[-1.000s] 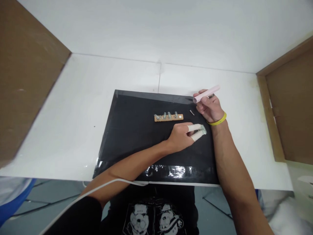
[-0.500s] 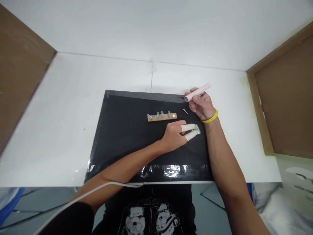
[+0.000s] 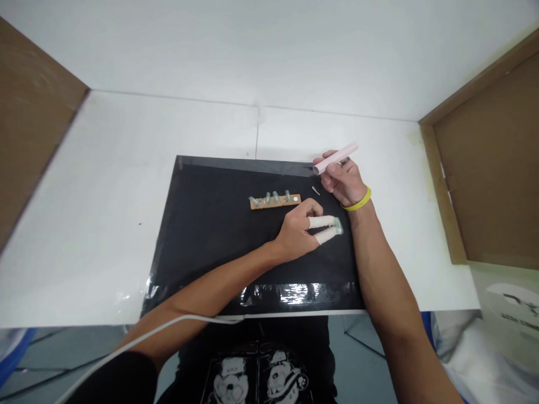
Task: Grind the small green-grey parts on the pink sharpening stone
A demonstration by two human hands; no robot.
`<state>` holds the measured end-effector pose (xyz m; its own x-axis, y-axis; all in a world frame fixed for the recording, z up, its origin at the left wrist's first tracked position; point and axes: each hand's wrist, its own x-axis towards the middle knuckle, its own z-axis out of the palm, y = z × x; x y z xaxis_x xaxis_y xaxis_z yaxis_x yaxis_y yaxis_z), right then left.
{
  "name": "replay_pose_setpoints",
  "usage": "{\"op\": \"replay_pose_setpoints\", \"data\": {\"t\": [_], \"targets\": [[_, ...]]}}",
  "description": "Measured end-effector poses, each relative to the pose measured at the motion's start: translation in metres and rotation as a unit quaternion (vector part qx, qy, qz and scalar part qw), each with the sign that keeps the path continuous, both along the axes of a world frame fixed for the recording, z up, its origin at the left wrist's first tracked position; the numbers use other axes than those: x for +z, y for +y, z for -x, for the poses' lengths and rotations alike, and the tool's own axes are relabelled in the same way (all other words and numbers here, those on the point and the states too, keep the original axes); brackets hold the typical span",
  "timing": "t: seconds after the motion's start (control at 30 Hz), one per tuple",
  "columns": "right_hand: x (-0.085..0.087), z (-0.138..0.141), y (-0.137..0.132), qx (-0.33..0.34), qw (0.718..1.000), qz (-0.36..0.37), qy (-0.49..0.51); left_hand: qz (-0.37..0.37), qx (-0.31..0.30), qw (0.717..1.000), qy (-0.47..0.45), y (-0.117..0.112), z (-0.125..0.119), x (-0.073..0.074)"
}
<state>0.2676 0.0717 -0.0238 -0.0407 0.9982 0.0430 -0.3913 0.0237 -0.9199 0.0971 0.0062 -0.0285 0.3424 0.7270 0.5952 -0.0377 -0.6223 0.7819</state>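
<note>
My left hand [image 3: 301,227] is over the black mat, two fingers in white finger covers. Their tips pinch a small, pale green, translucent piece [image 3: 338,225]. A little farther up and to the right, my right hand [image 3: 343,182] is closed around a pale pink tube [image 3: 334,159], which slants up to the right. Left of the hands lies a tan strip [image 3: 263,206] with several greenish translucent pieces standing or leaning on it and a white dot at its right end. Near the right fingers lies a tiny silvery pin-like piece [image 3: 315,191].
The black mat [image 3: 202,235] is on a white table [image 3: 105,196], with glossy tape along its front edge. White panels rise behind, and brown boards [image 3: 492,163] stand at both sides. A white cable [image 3: 168,325] crosses my left arm near the table's front edge.
The view has shifted slightly, so the scene sits a little farther left. The bare fingers of my left hand look slightly more raised and bent. Both hands keep their hold.
</note>
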Motion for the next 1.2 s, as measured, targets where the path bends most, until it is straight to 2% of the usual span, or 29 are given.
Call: {"op": "replay_pose_setpoints", "data": {"t": [0.53, 0.73, 0.93, 1.07, 1.2], "targets": [[0.001, 0.000, 0.000, 0.005, 1.000, -0.003, 0.000, 0.003, -0.013, 1.000, 0.005, -0.001, 0.002, 0.003], [0.000, 0.001, -0.004, 0.011, 0.999, -0.018, -0.029, 0.004, -0.024, 0.999, 0.027, 0.000, 0.002, 0.003], [0.008, 0.016, -0.014, -0.072, 0.989, -0.052, -0.117, 0.008, -0.004, 0.998, 0.060, -0.002, 0.002, 0.002], [0.010, 0.027, -0.026, -0.165, 0.955, -0.114, -0.216, 0.013, 0.015, 0.997, 0.081, -0.004, 0.001, -0.005], [0.010, 0.031, -0.035, -0.162, 0.931, -0.166, -0.282, 0.038, -0.028, 0.995, 0.084, -0.005, 0.003, -0.009]]}}
